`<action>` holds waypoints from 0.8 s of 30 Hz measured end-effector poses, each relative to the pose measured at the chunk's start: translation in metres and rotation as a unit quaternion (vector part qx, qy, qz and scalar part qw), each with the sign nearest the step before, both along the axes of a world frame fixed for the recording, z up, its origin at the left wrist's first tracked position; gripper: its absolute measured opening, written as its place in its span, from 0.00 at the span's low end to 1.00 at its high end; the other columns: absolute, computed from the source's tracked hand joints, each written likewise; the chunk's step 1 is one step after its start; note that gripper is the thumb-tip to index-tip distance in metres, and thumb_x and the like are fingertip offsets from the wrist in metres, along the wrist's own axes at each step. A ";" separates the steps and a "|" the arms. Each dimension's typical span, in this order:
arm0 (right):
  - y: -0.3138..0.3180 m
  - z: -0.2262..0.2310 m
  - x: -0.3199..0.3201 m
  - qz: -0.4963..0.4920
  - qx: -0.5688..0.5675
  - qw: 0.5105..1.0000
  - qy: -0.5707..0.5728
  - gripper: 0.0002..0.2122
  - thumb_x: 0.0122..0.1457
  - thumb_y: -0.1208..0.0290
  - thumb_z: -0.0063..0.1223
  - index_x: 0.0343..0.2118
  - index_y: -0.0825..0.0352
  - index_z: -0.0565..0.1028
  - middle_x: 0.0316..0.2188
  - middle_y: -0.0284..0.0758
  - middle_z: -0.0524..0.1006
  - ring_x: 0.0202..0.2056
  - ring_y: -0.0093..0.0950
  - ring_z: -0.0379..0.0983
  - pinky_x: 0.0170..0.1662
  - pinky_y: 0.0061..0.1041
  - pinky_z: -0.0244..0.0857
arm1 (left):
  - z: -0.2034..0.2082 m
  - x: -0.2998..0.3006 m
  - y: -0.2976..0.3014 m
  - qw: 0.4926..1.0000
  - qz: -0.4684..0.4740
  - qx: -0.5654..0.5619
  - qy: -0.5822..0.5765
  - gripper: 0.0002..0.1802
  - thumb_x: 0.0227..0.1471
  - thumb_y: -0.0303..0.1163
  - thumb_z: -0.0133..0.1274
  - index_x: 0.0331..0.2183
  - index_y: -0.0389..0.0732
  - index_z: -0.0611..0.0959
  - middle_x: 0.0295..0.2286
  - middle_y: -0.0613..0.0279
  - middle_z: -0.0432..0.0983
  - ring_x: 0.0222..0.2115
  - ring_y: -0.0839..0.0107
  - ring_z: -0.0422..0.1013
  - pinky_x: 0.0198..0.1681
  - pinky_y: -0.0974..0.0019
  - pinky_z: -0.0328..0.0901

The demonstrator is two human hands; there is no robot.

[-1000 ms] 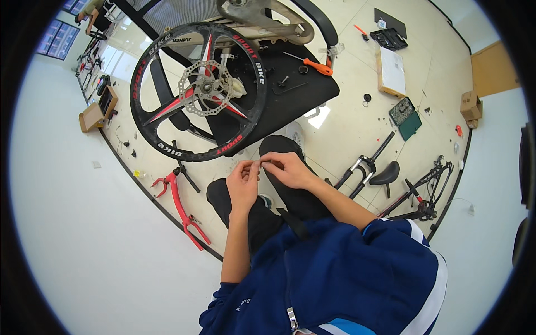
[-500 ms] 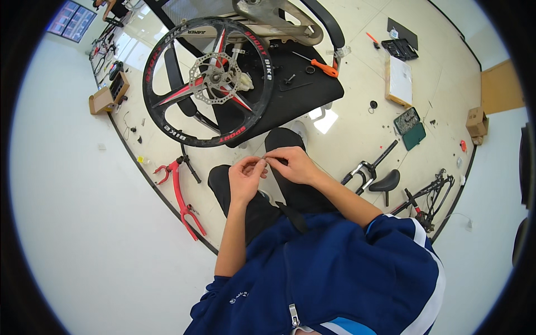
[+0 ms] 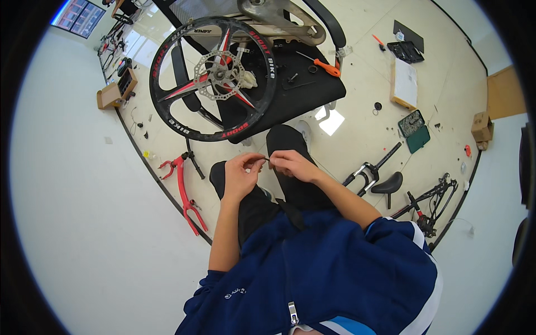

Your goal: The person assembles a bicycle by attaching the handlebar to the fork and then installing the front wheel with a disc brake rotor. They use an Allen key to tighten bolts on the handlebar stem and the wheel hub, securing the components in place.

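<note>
Above my lap, my left hand (image 3: 241,174) and my right hand (image 3: 294,165) meet fingertip to fingertip. Both pinch a small, thin dark piece (image 3: 267,159), too small to make out its kind. Just beyond them a black three-spoke bicycle wheel (image 3: 182,90) with red and white spokes leans over an office chair's black seat (image 3: 312,101). A brake disc (image 3: 204,89) is fixed at the wheel's hub. An orange-handled screwdriver (image 3: 328,67), a bolt (image 3: 293,77) and a black hex key (image 3: 298,86) lie on the seat.
Left on the floor is a red bicycle frame (image 3: 181,187). To the right lie a black fork (image 3: 367,170), a saddle (image 3: 389,183) and a dark frame (image 3: 430,204). Farther off are a green case (image 3: 417,138), a flat white-topped box (image 3: 404,84) and an open carton (image 3: 110,95).
My fingertips have parted slightly, and the thin dark piece now shows between them. The whole view has shifted a little, with the wheel and floor things appearing farther right.
</note>
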State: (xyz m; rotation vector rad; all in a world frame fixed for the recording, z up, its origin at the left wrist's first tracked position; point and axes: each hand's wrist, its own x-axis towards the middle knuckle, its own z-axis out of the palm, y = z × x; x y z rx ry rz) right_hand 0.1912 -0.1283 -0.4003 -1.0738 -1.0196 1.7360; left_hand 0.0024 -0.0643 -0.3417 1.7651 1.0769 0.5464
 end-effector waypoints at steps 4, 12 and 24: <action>-0.003 0.009 -0.019 -0.057 0.110 0.984 -0.130 0.17 0.68 0.60 0.41 0.37 0.72 0.73 0.26 0.40 0.76 0.29 0.32 0.73 0.35 0.31 0.66 | 0.001 0.005 0.002 0.996 -0.038 0.075 -0.038 0.04 0.50 0.21 0.60 0.32 0.33 0.85 0.29 0.62 0.81 0.29 0.77 0.76 0.33 0.74 0.70; 0.027 -0.006 0.001 -0.237 0.127 0.935 -0.232 0.16 0.68 0.62 0.42 0.34 0.73 0.71 0.27 0.51 0.73 0.30 0.47 0.70 0.36 0.35 0.65 | -0.054 -0.028 0.045 0.978 0.156 -0.070 -0.119 0.16 0.55 0.29 0.60 0.45 0.33 0.80 0.36 0.58 0.79 0.31 0.75 0.75 0.32 0.74 0.70; 0.035 -0.048 -0.016 -0.216 0.118 0.932 -0.266 0.18 0.66 0.60 0.42 0.33 0.73 0.75 0.30 0.53 0.76 0.36 0.53 0.73 0.39 0.43 0.66 | -0.130 -0.105 0.041 0.887 0.214 -0.239 -0.333 0.16 0.61 0.34 0.50 0.44 0.30 0.77 0.32 0.54 0.78 0.30 0.68 0.74 0.33 0.69 0.70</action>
